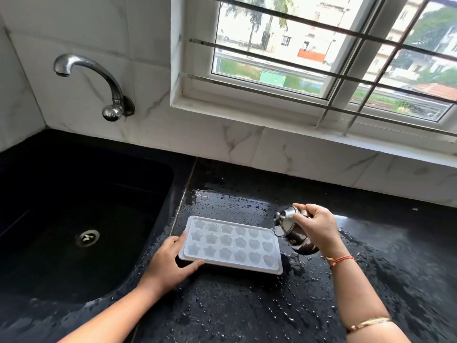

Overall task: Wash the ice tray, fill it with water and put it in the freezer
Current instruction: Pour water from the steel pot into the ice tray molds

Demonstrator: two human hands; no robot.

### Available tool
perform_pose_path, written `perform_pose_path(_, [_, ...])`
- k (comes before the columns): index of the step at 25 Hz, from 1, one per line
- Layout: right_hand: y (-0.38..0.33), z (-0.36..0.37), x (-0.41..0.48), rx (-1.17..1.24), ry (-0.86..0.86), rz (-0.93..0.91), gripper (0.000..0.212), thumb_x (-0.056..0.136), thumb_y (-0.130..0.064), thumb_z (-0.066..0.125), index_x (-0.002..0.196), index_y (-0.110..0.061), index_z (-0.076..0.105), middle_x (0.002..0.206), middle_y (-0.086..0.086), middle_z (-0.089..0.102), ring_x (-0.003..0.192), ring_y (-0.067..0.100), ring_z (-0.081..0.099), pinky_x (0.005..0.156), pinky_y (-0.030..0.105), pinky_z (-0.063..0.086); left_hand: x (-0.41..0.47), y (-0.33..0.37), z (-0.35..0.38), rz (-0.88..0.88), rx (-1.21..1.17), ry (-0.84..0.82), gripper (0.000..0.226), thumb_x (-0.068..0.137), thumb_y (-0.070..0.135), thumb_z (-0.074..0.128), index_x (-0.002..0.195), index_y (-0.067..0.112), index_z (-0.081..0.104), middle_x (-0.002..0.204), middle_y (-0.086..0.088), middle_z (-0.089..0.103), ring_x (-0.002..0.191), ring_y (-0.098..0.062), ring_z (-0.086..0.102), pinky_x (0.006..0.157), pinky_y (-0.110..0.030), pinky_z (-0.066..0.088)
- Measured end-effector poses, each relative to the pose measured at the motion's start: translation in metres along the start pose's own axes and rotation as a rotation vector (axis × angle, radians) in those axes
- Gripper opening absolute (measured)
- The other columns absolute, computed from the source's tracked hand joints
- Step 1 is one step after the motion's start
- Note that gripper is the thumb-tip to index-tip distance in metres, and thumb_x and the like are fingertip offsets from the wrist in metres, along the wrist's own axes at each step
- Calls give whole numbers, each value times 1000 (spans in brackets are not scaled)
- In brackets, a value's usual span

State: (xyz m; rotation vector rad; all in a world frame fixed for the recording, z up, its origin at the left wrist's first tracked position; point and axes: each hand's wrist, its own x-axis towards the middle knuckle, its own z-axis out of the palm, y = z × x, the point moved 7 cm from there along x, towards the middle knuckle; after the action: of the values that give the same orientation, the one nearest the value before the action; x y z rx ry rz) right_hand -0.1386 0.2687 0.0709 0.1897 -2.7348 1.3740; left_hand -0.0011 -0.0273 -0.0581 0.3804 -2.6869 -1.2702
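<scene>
Nearest, noted left hand (170,263) spread against near-left corner of ice tray (231,243): thumb along near rim, fingers almost straight on short end, curled round nothing. Judged a brace against sliding on wet countertop (247,310). Found tray flat, cavities up, just right of sink (49,194), between both hands. Beyond, to the right, noted right hand (316,231) wrapped firmly round lidded steel pot (295,240), tipped toward tray's right end, presumably for pouring. Cannot tell whether touching rim, or whether water flowing. Farthest: tap (91,80) on tiled wall, no stream seen.
</scene>
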Motion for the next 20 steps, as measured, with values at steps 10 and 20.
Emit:
perform_pose_path(10, [-1, -2, -19, -74, -98, -39, 24, 82, -15, 66, 105, -10, 68, 63, 8, 50, 58, 18, 50, 59, 38, 54, -1, 1, 0, 7, 12, 13, 107, 46, 77, 46, 140, 26, 37, 115, 6, 50, 107, -12, 52, 88, -20, 38])
perform_pose_path(20, [-21, 6, -31, -212, -116, -129, 34, 83, -8, 62, 116, -8, 63, 50, -11, 41, 35, 0, 37, 38, 9, 31, -1, 0, 0, -4, 28, 12, 108, 46, 77, 45, 141, 25, 37, 118, 5, 50, 111, -14, 52, 94, -25, 40])
